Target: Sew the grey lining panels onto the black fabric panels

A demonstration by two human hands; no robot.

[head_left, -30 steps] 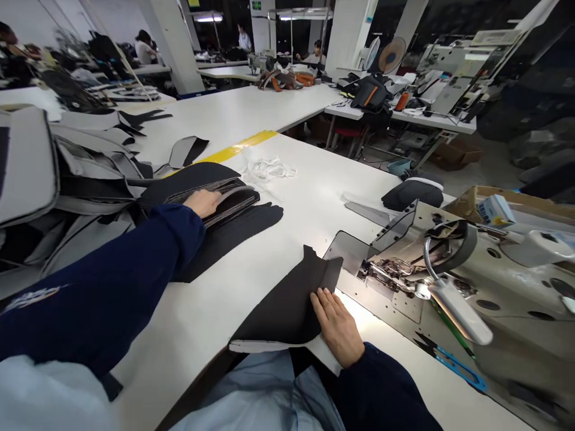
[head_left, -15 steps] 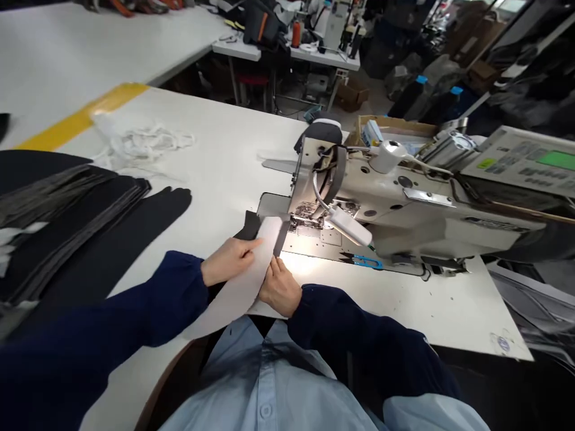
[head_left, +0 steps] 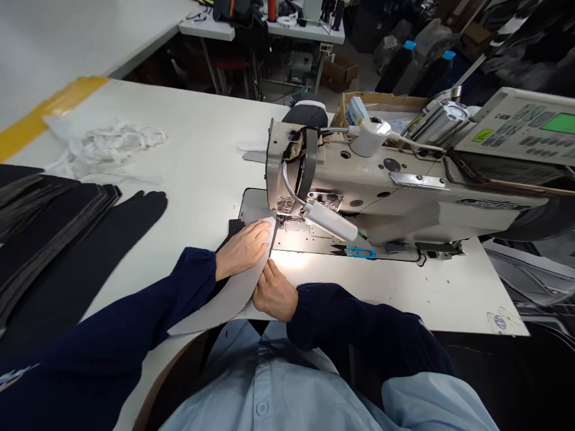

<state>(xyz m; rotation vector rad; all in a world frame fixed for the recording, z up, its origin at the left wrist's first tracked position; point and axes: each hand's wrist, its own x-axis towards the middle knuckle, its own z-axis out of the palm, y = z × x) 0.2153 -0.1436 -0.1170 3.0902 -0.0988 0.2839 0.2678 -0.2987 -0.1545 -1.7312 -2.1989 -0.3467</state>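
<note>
A curved white fabric piece [head_left: 224,299] lies over a black fabric piece [head_left: 235,226], their upper ends at the sewing machine's [head_left: 309,155] presser foot. My left hand [head_left: 242,248] rests on the white piece with its fingers laid flat near that end. Lower down, my right hand [head_left: 275,291] pinches the right edge of the layered fabric between thumb and fingers. Its fingertips are partly tucked under the edge. The lamp on the machine lights the needle area, but the needle itself is too small to make out.
Blue thread snips [head_left: 359,252] lie on the machine bed, right of my hands. Stacked black fabric pieces [head_left: 112,251] cover the table's left side, with a heap of white scraps [head_left: 121,143] behind. A control panel [head_left: 521,126] and a cardboard box [head_left: 344,108] stand behind the machine.
My left hand has moved up the white piece and flattened, from a pointing finger to fingers laid down. The fabric's upper end sits closer to the presser foot. My view has shifted slightly.
</note>
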